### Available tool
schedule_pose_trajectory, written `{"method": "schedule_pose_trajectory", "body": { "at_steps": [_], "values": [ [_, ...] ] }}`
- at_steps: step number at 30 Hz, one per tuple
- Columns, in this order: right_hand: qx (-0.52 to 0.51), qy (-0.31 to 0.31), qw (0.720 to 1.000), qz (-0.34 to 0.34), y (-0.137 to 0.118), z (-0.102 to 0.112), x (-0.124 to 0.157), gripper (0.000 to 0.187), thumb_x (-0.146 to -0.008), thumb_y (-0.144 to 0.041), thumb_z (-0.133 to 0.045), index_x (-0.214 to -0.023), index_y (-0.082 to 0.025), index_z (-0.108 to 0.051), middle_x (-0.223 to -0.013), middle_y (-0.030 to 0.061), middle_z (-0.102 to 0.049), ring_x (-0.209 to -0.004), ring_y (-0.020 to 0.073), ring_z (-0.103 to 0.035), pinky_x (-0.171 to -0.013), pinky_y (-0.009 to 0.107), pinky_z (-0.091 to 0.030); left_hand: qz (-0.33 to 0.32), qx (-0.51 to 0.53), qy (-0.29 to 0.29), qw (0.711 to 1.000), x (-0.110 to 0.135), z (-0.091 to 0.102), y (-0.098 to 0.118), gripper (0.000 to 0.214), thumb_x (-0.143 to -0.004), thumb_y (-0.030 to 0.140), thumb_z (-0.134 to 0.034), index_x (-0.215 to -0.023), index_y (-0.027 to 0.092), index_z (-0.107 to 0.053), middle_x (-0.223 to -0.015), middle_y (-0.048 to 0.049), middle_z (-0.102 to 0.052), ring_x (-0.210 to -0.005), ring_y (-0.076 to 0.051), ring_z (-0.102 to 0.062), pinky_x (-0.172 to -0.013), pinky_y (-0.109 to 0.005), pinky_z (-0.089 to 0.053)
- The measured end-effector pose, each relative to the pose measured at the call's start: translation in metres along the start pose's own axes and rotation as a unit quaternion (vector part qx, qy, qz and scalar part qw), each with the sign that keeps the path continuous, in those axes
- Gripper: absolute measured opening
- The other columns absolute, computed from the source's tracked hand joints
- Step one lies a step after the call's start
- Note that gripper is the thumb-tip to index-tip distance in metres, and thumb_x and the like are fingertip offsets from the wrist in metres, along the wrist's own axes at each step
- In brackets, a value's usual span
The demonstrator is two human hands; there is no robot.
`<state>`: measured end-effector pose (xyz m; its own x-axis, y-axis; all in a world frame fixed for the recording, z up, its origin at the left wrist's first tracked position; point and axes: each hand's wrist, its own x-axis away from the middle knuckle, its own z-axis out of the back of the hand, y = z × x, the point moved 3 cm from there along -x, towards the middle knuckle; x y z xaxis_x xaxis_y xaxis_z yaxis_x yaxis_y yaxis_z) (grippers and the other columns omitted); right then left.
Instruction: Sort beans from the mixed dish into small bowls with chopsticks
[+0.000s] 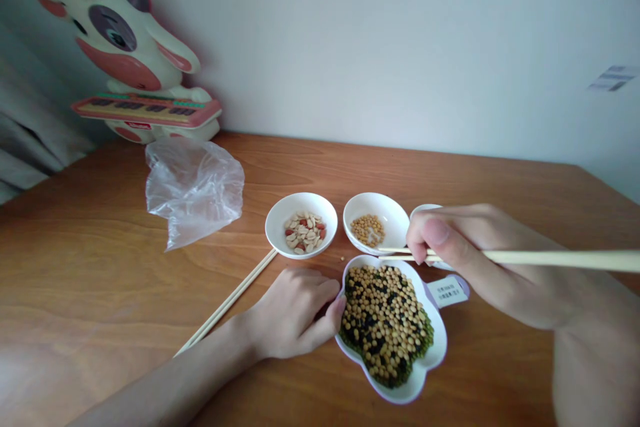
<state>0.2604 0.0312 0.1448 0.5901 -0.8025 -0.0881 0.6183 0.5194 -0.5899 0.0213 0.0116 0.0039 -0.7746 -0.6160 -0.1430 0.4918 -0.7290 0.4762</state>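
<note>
My right hand (470,253) is closed around a pair of light wooden chopsticks (560,259). Their tips reach left, between a lobed white bowl and a round white bowl; I cannot make out a bean in them. The lobed bowl (439,347) has a lilac edge and a labelled handle, and is filled with soybeans (387,310), black beans and small green beans. At its left rim, the thumb and fingers of my left hand (300,313) are closed on the edge. Some soybeans lie in the round bowl (395,220) behind it.
Left of the soybeans stands a white bowl (277,220) of pale seeds and reddish peanuts. Another white bowl (425,208) is mostly hidden behind my right hand. Spare chopsticks (227,300), a clear plastic bag (195,187) and a cow-shaped toy keyboard (145,107) are on the left.
</note>
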Motion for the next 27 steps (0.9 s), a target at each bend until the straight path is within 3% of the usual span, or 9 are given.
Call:
{"method": "schedule_pose_trajectory", "body": {
  "at_steps": [5, 15, 27],
  "values": [
    [0.009, -0.011, 1.0, 0.016, -0.003, 0.0, 0.005, 0.048, -0.111, -0.046, -0.033, -0.078, -0.021, -0.057, -0.066, 0.0014, -0.055, -0.058, 0.0157, -0.047, -0.056, 0.032, -0.033, 0.001, 0.005, -0.003, 1.0, -0.001, 0.0, 0.0, 0.035, -0.109, 0.033, -0.033, -0.078, 0.021, -0.045, -0.072, -0.0012, -0.06, -0.062, -0.016, -0.052, -0.064, -0.034, -0.031],
    [0.024, -0.089, 0.994, 0.065, -0.006, -0.02, -0.004, 0.046, -0.111, -0.043, -0.034, -0.08, -0.019, -0.057, -0.07, 0.0012, -0.057, -0.063, 0.0156, -0.048, -0.062, 0.033, -0.034, 0.005, 0.002, -0.004, 1.0, 0.0, 0.001, 0.001, 0.034, -0.108, 0.033, -0.035, -0.079, 0.021, -0.047, -0.073, -0.0016, -0.063, -0.063, -0.016, -0.054, -0.063, -0.033, -0.032],
    [-0.045, -0.079, 0.996, 0.019, 0.016, -0.029, -0.013, 0.059, -0.11, -0.057, -0.026, -0.08, -0.02, -0.062, -0.066, 0.0008, -0.054, -0.06, 0.0158, -0.048, -0.06, 0.032, -0.036, 0.003, 0.002, 0.001, 1.0, -0.001, 0.001, 0.001, 0.036, -0.109, 0.033, -0.034, -0.078, 0.021, -0.046, -0.072, -0.002, -0.061, -0.062, -0.016, -0.052, -0.064, -0.033, -0.032]
  ]
}}
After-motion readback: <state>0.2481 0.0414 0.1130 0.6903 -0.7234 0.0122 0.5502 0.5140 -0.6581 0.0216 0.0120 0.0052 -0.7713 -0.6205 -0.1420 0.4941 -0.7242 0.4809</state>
